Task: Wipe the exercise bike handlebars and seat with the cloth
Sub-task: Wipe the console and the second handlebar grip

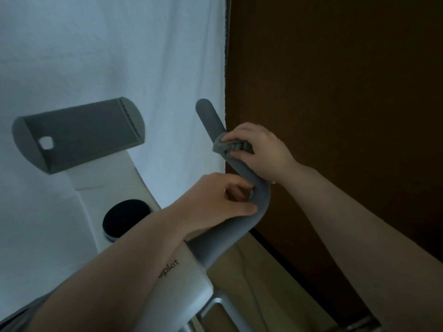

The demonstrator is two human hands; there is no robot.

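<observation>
Handlebar [233, 226], a grey padded bar curving up from the white bike frame [184, 279], is gripped at its bend by the left hand [215, 202]. Higher on the same bar, the right hand [260, 149] clutches a bunched grey cloth [224, 146] against it. A grey holder [79, 135] stands to the left, before a white curtain [119, 56].
</observation>
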